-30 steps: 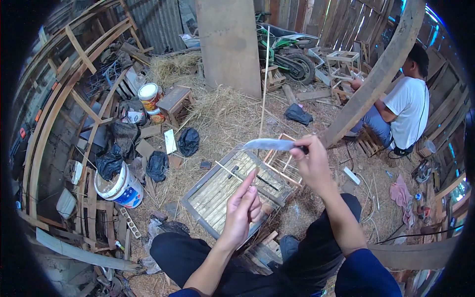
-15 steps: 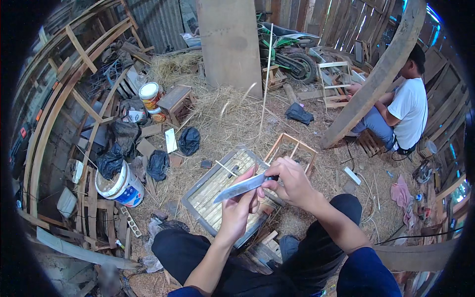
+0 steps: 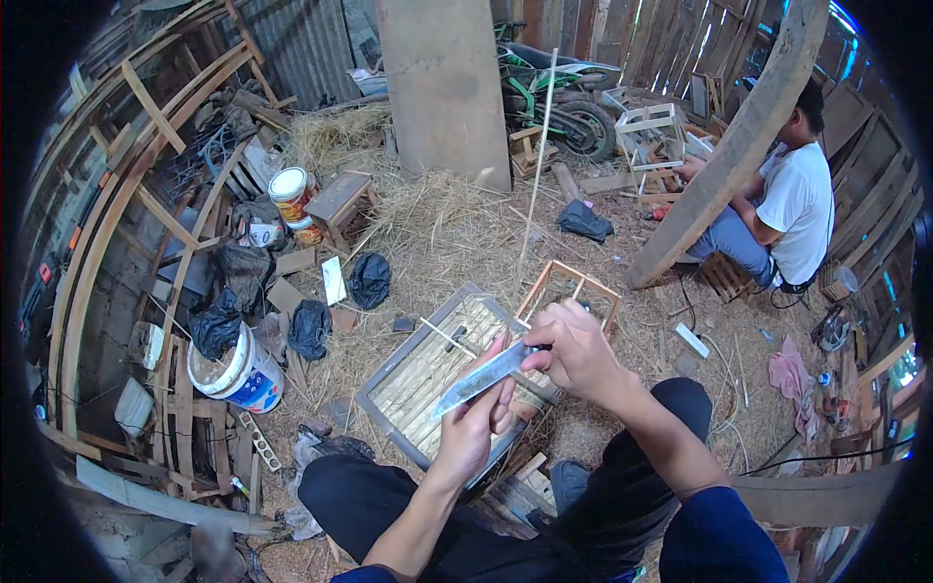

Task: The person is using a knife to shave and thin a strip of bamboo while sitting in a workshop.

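Observation:
A knife with a wide grey blade (image 3: 478,381) slants across the middle, its tip down toward the left. My right hand (image 3: 573,352) is closed around its handle. Beneath and behind the blade my left hand (image 3: 470,420) is curled, its thumb pointing up; the blade hides what those fingers grip. A long thin pale stick (image 3: 540,155) rises beyond my hands; its lower end fades out near them, and I cannot tell whether I hold it. Under both hands lies a grey-framed panel with a slatted surface (image 3: 394,361), crossed by a thin strip.
A small wooden frame (image 3: 610,291) stands beyond the panel. At left are a white bucket (image 3: 238,374), black plastic bags (image 3: 311,328) and a low stool (image 3: 340,204). A seated person (image 3: 797,209) handles a wooden rack beyond a leaning post (image 3: 719,185). Straw covers the floor.
The long stick's top has swung to the right. The knife has shifted slightly and its blade points more steeply down. The other person's rack has tilted.

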Tool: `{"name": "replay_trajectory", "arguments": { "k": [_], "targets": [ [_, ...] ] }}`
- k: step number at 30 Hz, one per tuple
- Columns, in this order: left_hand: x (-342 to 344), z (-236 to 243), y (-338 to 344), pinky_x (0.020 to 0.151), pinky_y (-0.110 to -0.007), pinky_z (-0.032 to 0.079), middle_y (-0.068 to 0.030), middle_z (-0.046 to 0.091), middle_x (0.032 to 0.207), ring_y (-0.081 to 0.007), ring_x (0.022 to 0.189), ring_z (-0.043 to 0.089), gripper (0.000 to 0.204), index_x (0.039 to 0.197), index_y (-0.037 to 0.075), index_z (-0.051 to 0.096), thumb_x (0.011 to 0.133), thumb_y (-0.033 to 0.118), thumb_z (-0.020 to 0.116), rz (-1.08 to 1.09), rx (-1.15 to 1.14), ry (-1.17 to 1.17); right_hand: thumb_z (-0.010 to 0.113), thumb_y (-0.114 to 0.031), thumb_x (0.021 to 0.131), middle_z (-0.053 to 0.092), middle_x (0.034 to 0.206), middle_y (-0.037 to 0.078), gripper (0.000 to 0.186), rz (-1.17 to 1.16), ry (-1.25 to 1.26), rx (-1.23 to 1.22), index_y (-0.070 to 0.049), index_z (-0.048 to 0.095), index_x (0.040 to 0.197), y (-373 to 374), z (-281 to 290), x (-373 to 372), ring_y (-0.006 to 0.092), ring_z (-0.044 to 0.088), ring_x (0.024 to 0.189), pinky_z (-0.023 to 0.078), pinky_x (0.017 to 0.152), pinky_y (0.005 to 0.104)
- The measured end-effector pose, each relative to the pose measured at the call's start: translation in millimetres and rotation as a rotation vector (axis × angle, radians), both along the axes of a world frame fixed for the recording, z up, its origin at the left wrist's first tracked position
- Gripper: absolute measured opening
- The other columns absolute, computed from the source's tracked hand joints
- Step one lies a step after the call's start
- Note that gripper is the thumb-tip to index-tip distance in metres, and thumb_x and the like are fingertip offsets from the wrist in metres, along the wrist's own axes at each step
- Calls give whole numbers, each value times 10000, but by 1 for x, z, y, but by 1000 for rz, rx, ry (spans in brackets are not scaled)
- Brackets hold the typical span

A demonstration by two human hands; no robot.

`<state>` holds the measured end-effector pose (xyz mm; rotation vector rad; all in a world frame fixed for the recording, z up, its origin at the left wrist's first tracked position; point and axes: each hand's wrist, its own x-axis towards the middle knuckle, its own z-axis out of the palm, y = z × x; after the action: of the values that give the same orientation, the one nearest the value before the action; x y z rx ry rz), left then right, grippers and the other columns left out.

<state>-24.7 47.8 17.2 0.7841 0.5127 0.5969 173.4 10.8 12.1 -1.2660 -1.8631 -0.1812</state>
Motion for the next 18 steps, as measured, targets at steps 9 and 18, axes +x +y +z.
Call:
{"name": "replay_trajectory", "arguments": {
  "k": [9, 18],
  "targets": [
    [2, 3, -1, 468, -194, 233, 46, 388, 780, -22, 562, 284, 499, 1535, 105, 367, 1053, 148, 491, -18, -49, -2, 755, -245, 817, 615, 842, 72, 292, -51, 24, 12, -86, 564, 971, 0, 0, 14, 283, 579, 753, 408, 687, 390],
    [3, 0, -11, 472, -192, 243, 63, 353, 739, -30, 556, 293, 492, 1527, 103, 391, 1060, 208, 505, -27, 53, -2, 739, -191, 861, 639, 876, 122, 257, -391, 129, 14, -49, 567, 987, -5, 9, 41, 328, 571, 771, 444, 695, 421]
  ]
}}
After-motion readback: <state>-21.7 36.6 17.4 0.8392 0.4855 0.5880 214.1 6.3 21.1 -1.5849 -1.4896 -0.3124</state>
